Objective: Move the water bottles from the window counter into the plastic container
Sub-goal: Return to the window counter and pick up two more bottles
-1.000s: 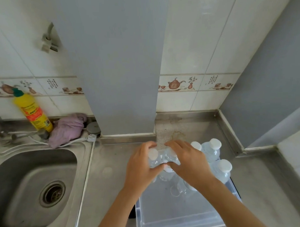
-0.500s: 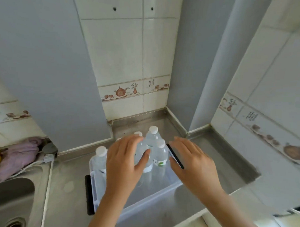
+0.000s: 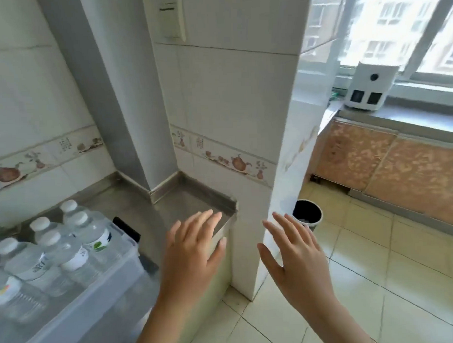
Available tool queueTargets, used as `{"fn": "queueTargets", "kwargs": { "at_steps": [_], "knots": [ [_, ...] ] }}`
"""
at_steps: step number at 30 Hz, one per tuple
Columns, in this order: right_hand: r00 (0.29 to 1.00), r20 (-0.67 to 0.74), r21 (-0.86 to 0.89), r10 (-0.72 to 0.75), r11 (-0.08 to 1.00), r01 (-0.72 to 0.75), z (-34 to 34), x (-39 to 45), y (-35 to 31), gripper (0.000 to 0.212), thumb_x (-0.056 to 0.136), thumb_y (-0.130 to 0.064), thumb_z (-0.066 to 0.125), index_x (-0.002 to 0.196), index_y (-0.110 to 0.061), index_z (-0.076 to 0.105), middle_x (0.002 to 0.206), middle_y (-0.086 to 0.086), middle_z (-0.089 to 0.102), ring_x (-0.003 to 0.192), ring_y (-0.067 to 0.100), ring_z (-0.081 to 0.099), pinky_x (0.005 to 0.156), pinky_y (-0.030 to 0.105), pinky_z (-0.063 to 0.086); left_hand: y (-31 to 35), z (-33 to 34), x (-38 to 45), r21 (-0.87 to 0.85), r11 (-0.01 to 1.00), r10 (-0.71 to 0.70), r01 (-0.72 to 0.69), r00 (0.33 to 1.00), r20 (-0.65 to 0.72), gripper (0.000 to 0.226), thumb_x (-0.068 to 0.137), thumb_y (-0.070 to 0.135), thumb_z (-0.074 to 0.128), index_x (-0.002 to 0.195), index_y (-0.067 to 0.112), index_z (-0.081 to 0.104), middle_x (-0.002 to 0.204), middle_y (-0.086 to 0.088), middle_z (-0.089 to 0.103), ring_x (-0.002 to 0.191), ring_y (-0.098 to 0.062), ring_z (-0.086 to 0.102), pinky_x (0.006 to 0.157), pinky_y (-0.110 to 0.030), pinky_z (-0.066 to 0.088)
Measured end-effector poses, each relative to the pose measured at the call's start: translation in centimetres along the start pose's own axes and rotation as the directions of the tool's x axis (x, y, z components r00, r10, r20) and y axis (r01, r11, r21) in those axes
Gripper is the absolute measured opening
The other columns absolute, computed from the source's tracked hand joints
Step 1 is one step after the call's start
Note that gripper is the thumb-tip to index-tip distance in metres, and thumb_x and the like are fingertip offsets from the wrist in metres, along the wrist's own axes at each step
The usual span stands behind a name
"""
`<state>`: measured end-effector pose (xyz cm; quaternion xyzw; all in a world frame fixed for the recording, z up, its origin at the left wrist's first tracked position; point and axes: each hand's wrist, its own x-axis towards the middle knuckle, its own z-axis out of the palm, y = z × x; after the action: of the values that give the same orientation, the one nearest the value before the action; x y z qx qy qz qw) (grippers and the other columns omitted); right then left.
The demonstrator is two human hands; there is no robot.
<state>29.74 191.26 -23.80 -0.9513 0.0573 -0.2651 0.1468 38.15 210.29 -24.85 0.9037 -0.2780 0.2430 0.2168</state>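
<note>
Several clear water bottles (image 3: 66,251) with white caps stand upright in the translucent plastic container (image 3: 106,291) at the lower left, on the steel counter. My left hand (image 3: 194,249) hovers to the right of the container with fingers spread, holding nothing. My right hand (image 3: 295,253) is raised in front of the tiled pillar, fingers straight and empty. The window counter (image 3: 408,118) runs along the far right under the window; no bottles show on the part in view.
A white tiled pillar (image 3: 244,134) stands between the steel counter (image 3: 185,206) and the window side. A white box-shaped appliance (image 3: 369,89) sits on the window counter. A small black-lined bin (image 3: 308,216) stands on the tiled floor (image 3: 378,281) beside the pillar.
Both hands have left the bottles and the container and lifted away, fingers spread. The view has swung right, from the sink side to the pillar, floor and window counter.
</note>
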Motion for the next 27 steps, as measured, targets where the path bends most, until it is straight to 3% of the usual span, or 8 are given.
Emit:
{"fn": "queueTargets", "kwargs": {
  "at_steps": [4,7,13,19,23,27],
  "knots": [
    [0.984,-0.053,-0.101,0.171,0.979,-0.176,-4.6,-3.8,6.4,0.045,0.091,-0.046,0.040,0.124,-0.022,0.060,0.136,0.002,0.056,0.130,0.024,0.047,0.106,0.046,0.038,8.3,3.4,2.0,-0.099,0.984,0.159,-0.149,0.982,0.100,0.050,0.093,0.044,0.043,0.133,0.020,0.061,0.135,0.000,0.063,0.126,-0.021,0.059,0.104,-0.053,0.043],
    [0.954,-0.106,-0.179,0.282,0.938,-0.297,-7.6,-5.8,10.5,0.047,0.091,-0.045,0.039,0.124,-0.020,0.061,0.136,0.003,0.057,0.129,0.025,0.049,0.103,0.048,0.040,14.0,6.1,3.7,-0.170,0.955,0.268,-0.243,0.953,0.143,0.048,0.093,0.045,0.043,0.134,0.025,0.059,0.139,0.004,0.061,0.130,-0.017,0.054,0.108,-0.048,0.038],
    [0.849,-0.206,-0.279,0.486,0.803,-0.527,-11.5,-8.9,18.0,0.048,0.088,-0.045,0.040,0.123,-0.020,0.061,0.132,0.003,0.060,0.124,0.024,0.054,0.102,0.046,0.040,23.2,12.2,6.5,-0.294,0.860,0.481,-0.417,0.856,0.191,0.048,0.090,0.044,0.046,0.132,0.025,0.060,0.137,0.004,0.061,0.130,-0.017,0.052,0.108,-0.040,0.031],
    [0.738,-0.266,-0.312,0.620,0.669,-0.675,-13.3,-8.9,26.8,0.047,0.089,-0.044,0.038,0.126,-0.022,0.058,0.134,0.000,0.058,0.125,0.021,0.053,0.102,0.047,0.041,31.1,19.7,11.4,-0.390,0.774,0.602,-0.499,0.772,0.206,0.050,0.091,0.047,0.043,0.134,0.026,0.059,0.140,0.005,0.059,0.135,-0.015,0.045,0.109,-0.041,0.029],
    [0.681,-0.298,-0.316,0.669,0.604,-0.732,-14.3,-8.0,32.1,0.048,0.090,-0.044,0.037,0.128,-0.022,0.056,0.134,0.000,0.058,0.126,0.020,0.051,0.100,0.047,0.045,36.2,24.1,15.1,-0.432,0.711,0.677,-0.556,0.708,0.202,0.051,0.093,0.048,0.042,0.136,0.026,0.058,0.142,0.005,0.057,0.135,-0.017,0.050,0.110,-0.041,0.025],
    [0.580,-0.370,-0.320,0.726,0.487,-0.813,-16.4,-6.9,37.9,0.048,0.090,-0.044,0.037,0.129,-0.023,0.056,0.135,-0.001,0.057,0.126,0.017,0.049,0.103,0.044,0.039,42.9,28.6,19.1,-0.504,0.608,0.763,-0.613,0.626,0.158,0.051,0.093,0.048,0.041,0.135,0.025,0.059,0.141,0.005,0.059,0.133,-0.017,0.052,0.110,-0.042,0.026]
  ]
}}
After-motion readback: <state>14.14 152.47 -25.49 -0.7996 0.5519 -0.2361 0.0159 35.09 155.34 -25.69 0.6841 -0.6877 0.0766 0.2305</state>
